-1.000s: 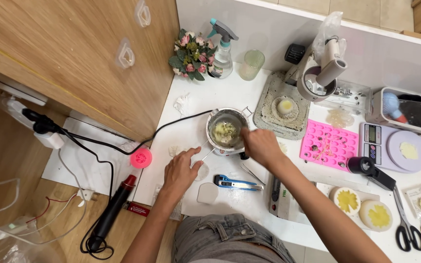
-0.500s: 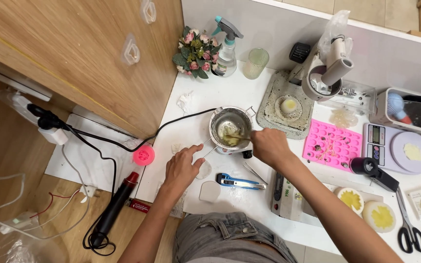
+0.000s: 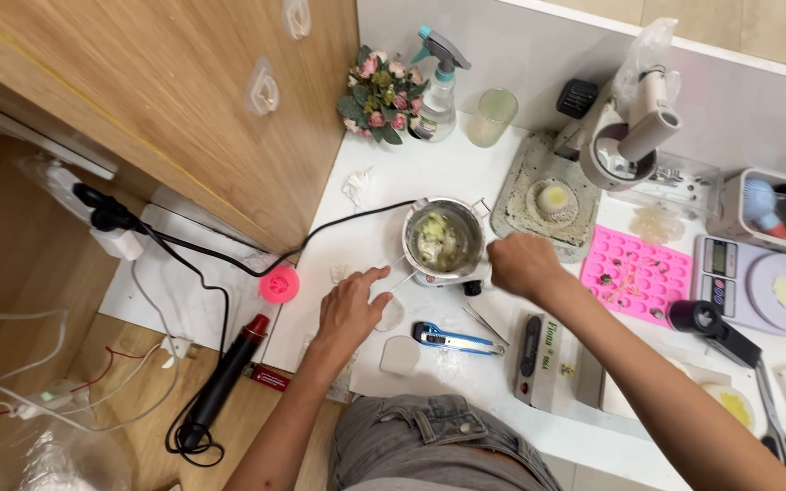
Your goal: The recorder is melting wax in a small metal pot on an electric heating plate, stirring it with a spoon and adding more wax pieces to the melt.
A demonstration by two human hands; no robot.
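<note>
1. Steel pot [image 3: 444, 238] sits on a small heater near the middle of the white table [image 3: 384, 218], with pale yellow-green lumps inside.
2. Right hand [image 3: 524, 265] is closed in a loose fist just right of the pot's rim; whatever it pinches is too thin to make out.
3. Left hand [image 3: 349, 309] lies flat and relaxed on the table, fingers spread, index tip touching the pot's thin wire handle [image 3: 391, 279]. It grips nothing.
4. Blue knife [image 3: 452, 339] lies just below the pot, between the two forearms; tweezers [image 3: 486, 324] lie beside it.
5. Grey box [image 3: 546, 357] with a green label stands under the right forearm.
6. Pink mould [image 3: 639, 274] lies right of the right hand, and a scale [image 3: 761, 293] with a lilac round plate lies beyond it.
7. Spray bottle [image 3: 438, 86] with a teal head, a small bouquet [image 3: 378, 95] and a ribbed glass [image 3: 491, 116] stand at the table's far edge.
8. Black cord [image 3: 320, 236] runs from the heater off the table's left edge.
</note>
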